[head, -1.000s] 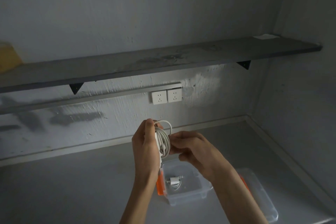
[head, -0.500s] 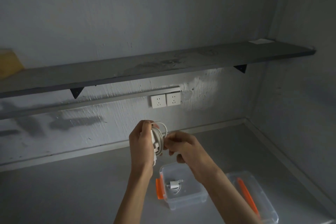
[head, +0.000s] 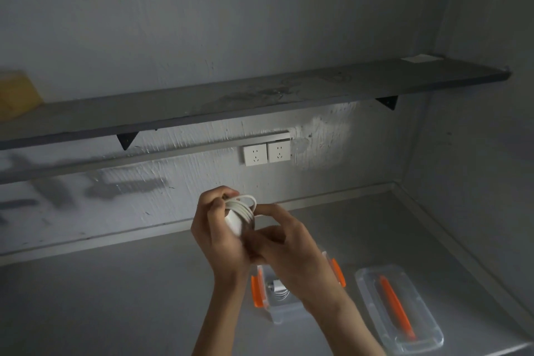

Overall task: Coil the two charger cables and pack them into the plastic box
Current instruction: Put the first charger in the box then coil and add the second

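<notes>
Above the grey table, my left hand (head: pixel 216 235) grips a white charger with its cable wound in loops, the coiled white charger cable (head: pixel 241 211). My right hand (head: pixel 284 243) pinches the same bundle from the right side. Below my wrists stands the clear plastic box (head: pixel 281 312) with orange side latches, mostly hidden by my right forearm. Inside it lies another coiled white charger cable (head: pixel 278 289), partly visible.
The box's clear lid (head: pixel 398 309) with an orange strip lies flat to the right of the box. Two white wall sockets (head: pixel 265 153) sit under a long grey shelf (head: pixel 260 95). A yellow object (head: pixel 17 95) rests on the shelf's left end. Walls close the corner at right.
Both hands have stayed on the cable bundle and turned it, so the loops now lie tighter around the charger. The view has shifted slightly, showing more of the lid.
</notes>
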`<state>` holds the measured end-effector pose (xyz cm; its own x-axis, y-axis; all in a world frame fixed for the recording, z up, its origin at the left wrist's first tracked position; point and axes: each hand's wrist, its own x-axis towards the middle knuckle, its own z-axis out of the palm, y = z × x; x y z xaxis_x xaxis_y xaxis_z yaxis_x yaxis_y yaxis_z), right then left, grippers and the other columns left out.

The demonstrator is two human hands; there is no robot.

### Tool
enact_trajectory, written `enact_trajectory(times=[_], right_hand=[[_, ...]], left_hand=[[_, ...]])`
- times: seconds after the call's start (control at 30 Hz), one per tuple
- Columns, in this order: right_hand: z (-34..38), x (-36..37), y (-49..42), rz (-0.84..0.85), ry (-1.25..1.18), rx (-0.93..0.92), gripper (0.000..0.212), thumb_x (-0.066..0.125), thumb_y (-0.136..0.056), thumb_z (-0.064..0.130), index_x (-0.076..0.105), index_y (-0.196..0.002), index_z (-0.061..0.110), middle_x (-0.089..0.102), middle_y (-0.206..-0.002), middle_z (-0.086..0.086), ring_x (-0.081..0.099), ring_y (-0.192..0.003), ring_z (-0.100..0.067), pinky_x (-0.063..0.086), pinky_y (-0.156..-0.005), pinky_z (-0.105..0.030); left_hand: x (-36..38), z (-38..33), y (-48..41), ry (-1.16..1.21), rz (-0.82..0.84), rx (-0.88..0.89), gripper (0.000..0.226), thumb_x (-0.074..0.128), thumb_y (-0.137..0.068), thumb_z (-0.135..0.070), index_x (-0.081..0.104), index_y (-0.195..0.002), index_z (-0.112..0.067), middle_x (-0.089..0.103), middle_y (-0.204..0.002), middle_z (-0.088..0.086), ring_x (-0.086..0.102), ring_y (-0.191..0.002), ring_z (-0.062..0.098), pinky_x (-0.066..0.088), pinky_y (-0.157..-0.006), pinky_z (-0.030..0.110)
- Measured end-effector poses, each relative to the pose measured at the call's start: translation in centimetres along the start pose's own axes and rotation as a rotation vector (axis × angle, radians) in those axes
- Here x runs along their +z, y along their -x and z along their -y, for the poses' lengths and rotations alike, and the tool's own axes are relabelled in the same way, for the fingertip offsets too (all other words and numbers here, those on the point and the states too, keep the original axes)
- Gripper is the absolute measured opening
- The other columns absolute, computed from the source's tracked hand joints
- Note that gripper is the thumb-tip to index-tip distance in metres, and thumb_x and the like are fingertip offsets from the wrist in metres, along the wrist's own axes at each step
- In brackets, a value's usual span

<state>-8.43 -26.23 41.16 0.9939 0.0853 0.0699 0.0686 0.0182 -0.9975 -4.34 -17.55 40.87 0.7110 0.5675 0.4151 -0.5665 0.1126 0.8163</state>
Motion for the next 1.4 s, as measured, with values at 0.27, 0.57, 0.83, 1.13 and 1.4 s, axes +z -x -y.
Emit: enact_trajectory(times=[0.27,0.57,0.83,1.13,1.4], right_hand=[[-0.1,-0.8,2.4,-0.102,0.477,-0.259,0.017,0.073,-0.081,0.016,0.069,-0.093,0.027,0.068,-0.079,0.01,0.066,-0.078,-0.005,0.052,-0.074,-0.025],[-2.2,0.2,4.7,-0.25,0.63,-0.438,0.017,0.053,-0.094,0.036,0.066,-0.104,0.031,0.06,-0.095,0.014,0.064,-0.084,-0.003,0.048,-0.069,-0.014],[-1.1,-1.3,3.2,-0.072,0.253,-0.037,0.01,0.072,-0.082,0.009,0.068,-0.086,0.018,0.073,-0.077,0.004,0.069,-0.069,-0.007,0.056,-0.066,-0.029],[-3.9,1.7,3.9,-0.296,0.162,-0.137,0.018,0.07,-0.08,-0.003,0.076,-0.08,0.013,0.076,-0.077,0.002,0.073,-0.079,-0.017,0.057,-0.076,-0.034],[-7.7,2.9,5.0,-0.296,0.102,-0.033,0.047,0.067,-0.086,-0.002,0.061,-0.117,0.032,0.069,-0.105,0.029,0.064,-0.096,0.013,0.047,-0.076,-0.001]], left_hand=[[-1.1,-1.6,-1.3,0.139,-0.134,-0.467,0.018,0.049,-0.075,-0.022,0.058,-0.06,-0.016,0.057,-0.067,0.006,0.053,-0.06,0.021,0.041,-0.051,0.026],[-1.1,-1.8,0.2,0.175,-0.022,-0.744,0.033,0.045,-0.092,-0.04,0.057,-0.068,-0.02,0.056,-0.058,-0.001,0.052,-0.046,0.02,0.044,-0.045,0.025],[-1.8,-1.0,1.2,0.093,0.009,-0.682,0.038,0.038,-0.099,-0.04,0.059,-0.074,-0.019,0.06,-0.062,-0.001,0.058,-0.053,0.017,0.048,-0.049,0.025],[-4.6,0.6,1.2,0.405,0.021,-0.924,0.047,0.032,-0.102,-0.037,0.055,-0.072,-0.009,0.056,-0.056,0.003,0.059,-0.048,0.013,0.05,-0.079,0.038],[-7.1,5.0,4.7,0.253,0.095,-1.006,0.064,0.049,-0.089,-0.058,0.051,-0.118,-0.002,0.064,-0.104,0.026,0.062,-0.091,0.032,0.048,-0.082,0.042]])
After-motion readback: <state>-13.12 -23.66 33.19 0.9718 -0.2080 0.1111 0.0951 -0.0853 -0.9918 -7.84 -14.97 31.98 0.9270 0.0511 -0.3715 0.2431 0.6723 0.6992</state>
